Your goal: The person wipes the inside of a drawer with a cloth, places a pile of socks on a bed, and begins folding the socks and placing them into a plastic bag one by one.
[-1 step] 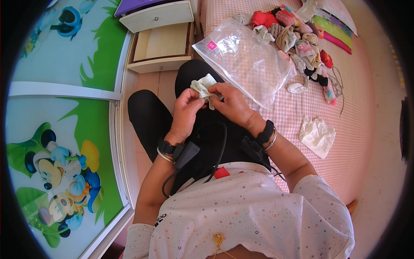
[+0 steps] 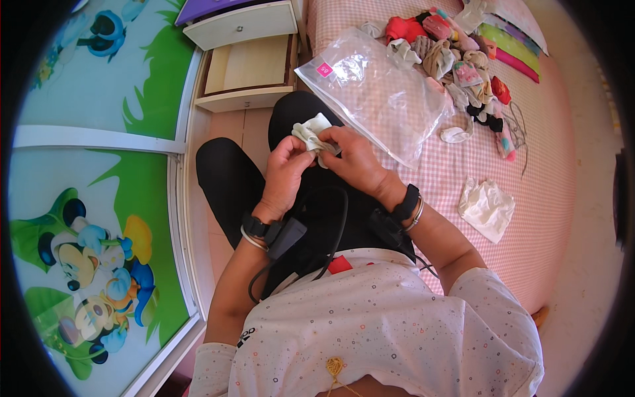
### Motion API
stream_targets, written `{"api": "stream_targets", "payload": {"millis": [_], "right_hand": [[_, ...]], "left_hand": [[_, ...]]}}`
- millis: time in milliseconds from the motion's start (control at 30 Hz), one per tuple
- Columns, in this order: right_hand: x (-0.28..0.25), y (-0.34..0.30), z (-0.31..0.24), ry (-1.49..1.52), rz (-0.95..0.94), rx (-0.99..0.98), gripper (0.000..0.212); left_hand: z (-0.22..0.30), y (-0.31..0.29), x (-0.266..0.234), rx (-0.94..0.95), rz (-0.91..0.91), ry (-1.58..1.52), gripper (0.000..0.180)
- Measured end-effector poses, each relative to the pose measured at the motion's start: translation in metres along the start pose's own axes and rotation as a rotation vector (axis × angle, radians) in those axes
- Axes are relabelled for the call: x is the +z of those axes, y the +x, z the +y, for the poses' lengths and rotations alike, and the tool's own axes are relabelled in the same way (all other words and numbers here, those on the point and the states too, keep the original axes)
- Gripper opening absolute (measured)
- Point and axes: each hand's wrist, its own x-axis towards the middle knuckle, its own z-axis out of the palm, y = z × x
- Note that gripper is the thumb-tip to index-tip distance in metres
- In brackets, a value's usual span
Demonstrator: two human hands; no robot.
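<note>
Above my knees I hold a bunched white sock [image 2: 311, 130], folded and partly hidden by my fingers. My left hand [image 2: 288, 167] is closed, its thumb and fingers pinching the sock's near left side. From the right, my right hand [image 2: 357, 155] grips the same sock between thumb and curled fingers. The fingertips of both hands nearly meet under the cloth. To the right on the bed lies a large clear plastic bag [image 2: 387, 99] with a zip edge. Beyond it is a pile of mixed socks [image 2: 440, 56] in red, pink, grey, beige and black.
A pink checked bedsheet [image 2: 436, 175] covers the bed on my right. On it lie a single white sock [image 2: 456, 135] and a crumpled white cloth [image 2: 487, 208]. Ahead, an open drawer [image 2: 248, 69] juts from a cabinet. Sliding doors with cartoon pictures [image 2: 99, 264] stand at left.
The loose end of the sock under my right fingers has been drawn in slightly. My right fingers have shifted a little; the rest looks the same.
</note>
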Motion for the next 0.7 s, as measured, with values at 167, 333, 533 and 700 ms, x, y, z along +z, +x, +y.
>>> {"api": "stream_targets", "payload": {"millis": [167,333,533,700], "right_hand": [[0.0064,0.0048,-0.0046,-0.26,0.07,-0.07,0.024],[0.0102,0.0068,0.0027,-0.205,0.112,0.015,0.026],[0.0108,0.007,0.0008,-0.242,0.127,-0.009,0.029],[0.0084,0.009,0.0037,-0.19,0.143,0.029,0.027]], "left_hand": [[0.0002,-0.0013,0.0031,0.044,-0.014,0.07,0.001],[0.0021,-0.0006,-0.0008,-0.01,0.077,-0.303,0.003],[-0.0023,0.0036,-0.0012,-0.114,0.068,-0.591,0.003],[-0.0005,0.0073,0.0013,-0.152,0.015,-0.652,0.003]]}}
